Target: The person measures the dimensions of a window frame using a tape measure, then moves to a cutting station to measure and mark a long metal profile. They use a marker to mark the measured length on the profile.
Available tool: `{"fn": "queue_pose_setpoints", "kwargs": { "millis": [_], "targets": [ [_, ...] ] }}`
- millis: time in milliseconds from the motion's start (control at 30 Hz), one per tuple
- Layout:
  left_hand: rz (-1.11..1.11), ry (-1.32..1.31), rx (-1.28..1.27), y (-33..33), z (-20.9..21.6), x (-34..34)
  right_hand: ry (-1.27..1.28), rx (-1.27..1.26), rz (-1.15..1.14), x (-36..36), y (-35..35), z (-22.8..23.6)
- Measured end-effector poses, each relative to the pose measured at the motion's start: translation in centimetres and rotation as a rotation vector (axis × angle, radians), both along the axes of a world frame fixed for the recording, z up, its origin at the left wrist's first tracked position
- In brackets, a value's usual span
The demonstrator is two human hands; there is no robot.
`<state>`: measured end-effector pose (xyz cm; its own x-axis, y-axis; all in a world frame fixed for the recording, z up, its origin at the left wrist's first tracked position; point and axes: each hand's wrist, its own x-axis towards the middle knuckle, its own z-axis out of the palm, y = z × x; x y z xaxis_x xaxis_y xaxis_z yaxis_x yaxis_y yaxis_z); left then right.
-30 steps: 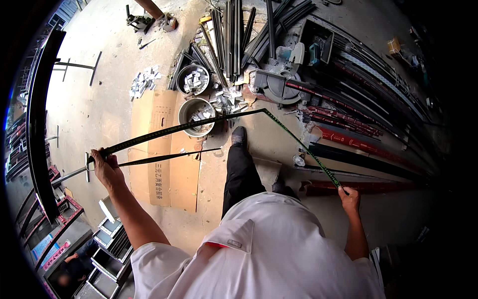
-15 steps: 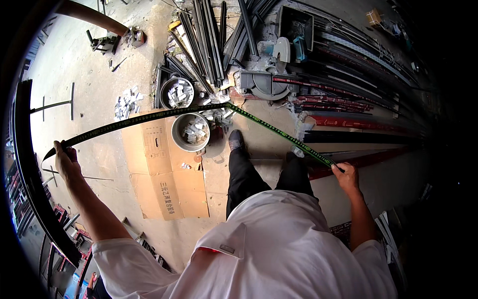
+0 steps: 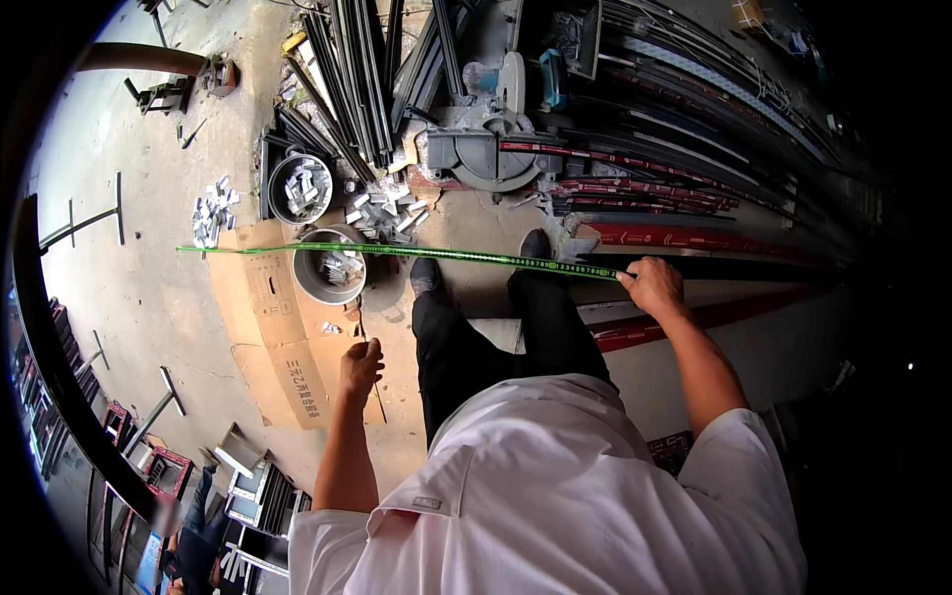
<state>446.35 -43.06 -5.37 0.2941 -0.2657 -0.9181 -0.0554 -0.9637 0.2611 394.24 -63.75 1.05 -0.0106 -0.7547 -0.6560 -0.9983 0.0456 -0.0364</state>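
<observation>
My right hand (image 3: pixel 656 287), out ahead of my right leg, grips one end of a green and black tape measure (image 3: pixel 446 257). Its blade runs almost straight to the left, passing over a metal pot (image 3: pixel 331 290) of small pale offcuts. The far left tip of the blade hangs free. My left hand (image 3: pixel 362 367) is closed, low over the right part of a flattened cardboard box (image 3: pixel 258 362), apart from the tape. A thin dark rod (image 3: pixel 377 392) shows above and below this hand and appears held in it; its grip is partly hidden.
Another pot (image 3: pixel 300 186) of offcuts and a loose heap (image 3: pixel 213 210) lie beyond the cardboard. A cut-off saw (image 3: pixel 496 154) stands ahead among dark metal bars (image 3: pixel 347 84). Red-wrapped profiles (image 3: pixel 684 240) lie right. A long dark profile (image 3: pixel 74 397) rises left; another person (image 3: pixel 198 535) is lower left.
My left hand has let go of the tape and come in to the right and toward me. The bent tape has straightened. My right hand has moved slightly left and away.
</observation>
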Motion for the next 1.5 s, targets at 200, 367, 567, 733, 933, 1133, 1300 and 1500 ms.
{"fn": "queue_pose_setpoints", "kwargs": {
  "millis": [200,367,567,733,933,1133,1300,1500],
  "targets": [
    [-0.762,-0.320,0.020,0.1,3.3,-15.0,-0.024,0.145,-0.023,-1.9,-3.8,-6.8],
    [-0.913,-0.115,0.161,-0.2,1.8,-16.1,-0.094,0.188,-0.089,-4.2,-4.3,-11.2],
    [-1.078,0.426,0.073,-2.4,4.1,-12.9,-0.119,0.230,-0.069,-3.5,-4.4,-13.1],
    [-1.080,0.634,0.135,-2.4,4.3,-8.8,-0.163,0.218,-0.042,-2.4,-3.3,-18.7],
    [-0.248,0.462,0.103,-7.6,-13.5,-1.0,-0.303,0.242,-0.049,0.0,-2.6,-29.9],
    [0.251,0.111,-0.221,-10.1,-35.6,7.5,-0.423,0.144,-0.046,4.0,-6.0,-38.4],
    [0.005,-0.386,-0.132,-11.6,-47.9,10.1,-0.491,0.068,-0.009,6.9,-9.5,-43.3],
    [-0.142,-0.611,-0.454,-12.9,-53.1,9.1,-0.485,-0.072,0.118,7.9,-10.9,-48.5]
  ]
}}
